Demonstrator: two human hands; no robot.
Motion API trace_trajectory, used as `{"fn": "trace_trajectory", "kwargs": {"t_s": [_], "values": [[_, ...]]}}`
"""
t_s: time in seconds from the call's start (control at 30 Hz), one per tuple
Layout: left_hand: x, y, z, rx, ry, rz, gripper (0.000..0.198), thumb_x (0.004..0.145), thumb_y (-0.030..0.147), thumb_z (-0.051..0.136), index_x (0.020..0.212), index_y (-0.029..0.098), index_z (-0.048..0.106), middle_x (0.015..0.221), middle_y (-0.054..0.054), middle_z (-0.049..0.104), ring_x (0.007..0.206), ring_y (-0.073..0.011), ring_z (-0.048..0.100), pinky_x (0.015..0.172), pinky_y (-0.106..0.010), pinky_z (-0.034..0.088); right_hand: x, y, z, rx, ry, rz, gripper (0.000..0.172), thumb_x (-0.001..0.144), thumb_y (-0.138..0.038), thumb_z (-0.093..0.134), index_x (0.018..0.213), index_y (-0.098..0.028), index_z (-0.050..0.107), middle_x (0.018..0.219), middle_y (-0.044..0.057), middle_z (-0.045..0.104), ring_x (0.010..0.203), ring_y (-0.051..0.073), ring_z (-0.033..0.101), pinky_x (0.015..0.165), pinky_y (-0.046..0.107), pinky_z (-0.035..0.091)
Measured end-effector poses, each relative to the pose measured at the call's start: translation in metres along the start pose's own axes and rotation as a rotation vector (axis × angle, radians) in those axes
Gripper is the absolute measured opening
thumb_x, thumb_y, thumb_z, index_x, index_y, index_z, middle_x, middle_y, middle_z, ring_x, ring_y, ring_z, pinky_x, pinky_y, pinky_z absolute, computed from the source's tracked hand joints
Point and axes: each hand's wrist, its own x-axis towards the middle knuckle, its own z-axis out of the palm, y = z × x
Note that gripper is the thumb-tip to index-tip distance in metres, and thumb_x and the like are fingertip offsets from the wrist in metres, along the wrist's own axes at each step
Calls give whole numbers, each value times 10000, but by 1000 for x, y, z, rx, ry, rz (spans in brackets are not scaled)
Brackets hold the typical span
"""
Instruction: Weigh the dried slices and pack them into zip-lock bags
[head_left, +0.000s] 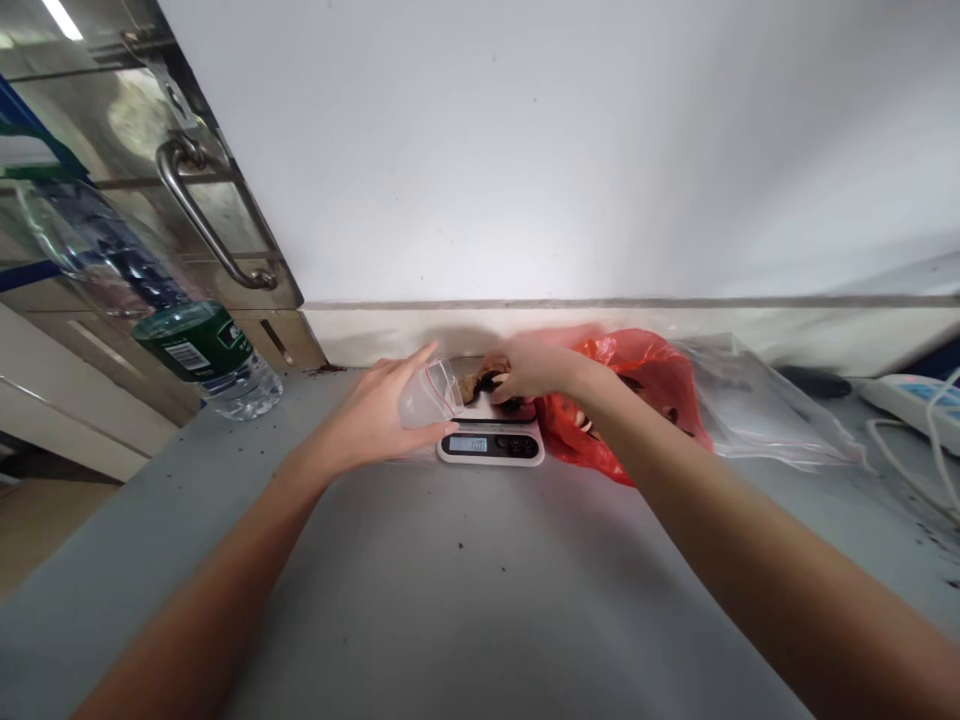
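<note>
In the head view a small clear zip-lock bag (430, 396) with a red line at its mouth sits between the spread thumb and fingers of my left hand (379, 405). Its mouth faces right, towards a white digital scale (491, 455) with a lit display. Brown and blackish pieces (491, 384), perhaps dried mushrooms, lie on the scale. From above, my right hand (536, 370) curls its fingers round some of them; its back partly hides the fingers. Right of the scale, under my right forearm, rests a red plastic bag (652, 375) with more brown pieces inside.
Clear plastic bags (772, 405) lie flat to the right, near a white device (922, 400) with a cable. On the left a water bottle (202, 350) stands by a metal door handle (210, 220). A white wall (555, 150) closes off the grey table (450, 600) behind.
</note>
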Motion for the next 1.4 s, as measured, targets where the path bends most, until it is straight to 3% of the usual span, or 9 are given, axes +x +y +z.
{"fn": "trace_trajectory", "kwargs": {"t_s": [0.17, 0.33, 0.47, 0.57, 0.87, 1.0, 1.17, 1.27, 1.4], "values": [[0, 1, 5, -21, 0, 25, 999, 821, 702, 600, 1628, 158, 378, 1648, -149, 461, 1498, -392, 446, 1195, -519, 412, -1, 5, 12, 85, 124, 19, 258, 760, -22, 629, 932, -142, 779, 858, 82, 761, 736, 189, 660, 591, 273, 466], [-3, 3, 5, -30, -3, 25, 984, 831, 681, 606, 1631, 154, 378, 1648, -148, 461, 1500, -389, 443, 1205, -507, 402, -4, 9, 16, 227, 216, 30, 145, 754, -24, 630, 796, -133, 716, 662, 21, 650, 583, 134, 576, 552, 258, 441], [-5, 5, 3, -32, -21, 8, 980, 837, 684, 613, 1635, 166, 376, 1646, -152, 463, 1500, -406, 438, 1191, -523, 420, -5, 15, 18, 324, 254, 3, 138, 774, -42, 656, 702, -160, 658, 636, 1, 615, 565, 122, 550, 543, 259, 430], [-6, 5, 4, -35, -30, 8, 990, 828, 699, 620, 1633, 175, 380, 1647, -151, 462, 1499, -410, 440, 1188, -528, 425, -6, 22, 20, 388, 263, -16, 93, 813, -73, 670, 796, -161, 694, 730, 24, 682, 633, 139, 615, 590, 263, 489], [-4, 4, 7, -98, -17, 27, 989, 797, 696, 649, 1602, 173, 411, 1629, -147, 488, 1492, -393, 453, 1196, -518, 416, -17, 42, 14, 759, 180, -201, 213, 824, -227, 772, 1030, -173, 778, 1001, 68, 780, 814, 172, 699, 740, 307, 582], [-4, 5, 6, -166, -12, 33, 971, 793, 711, 656, 1573, 177, 430, 1591, -155, 529, 1471, -401, 478, 1185, -524, 426, -25, 34, 4, 776, 8, -413, 261, 798, -272, 779, 1049, -205, 797, 1021, 51, 785, 893, 183, 708, 762, 303, 578], [-5, 11, 1, -290, -16, 43, 911, 794, 692, 683, 1525, 199, 453, 1488, -154, 612, 1383, -415, 567, 1110, -541, 503, -22, 15, -7, 635, -145, -526, 298, 821, -190, 723, 1106, -222, 805, 1045, 46, 779, 855, 152, 670, 725, 280, 534], [-6, 14, -1, -348, -5, 25, 895, 787, 679, 697, 1523, 236, 446, 1497, -143, 606, 1383, -418, 571, 1077, -515, 538, -18, 2, -9, 559, -131, -536, 248, 842, -128, 669, 1032, -204, 809, 917, 26, 761, 738, 120, 623, 658, 263, 496], [-7, 17, -2, -384, 28, 1, 870, 817, 645, 684, 1547, 251, 423, 1543, -135, 574, 1415, -404, 544, 1101, -495, 521, -20, -17, -8, 532, -19, -427, 124, 837, -133, 703, 915, -170, 793, 825, 24, 742, 631, 111, 586, 600, 275, 478]]}}
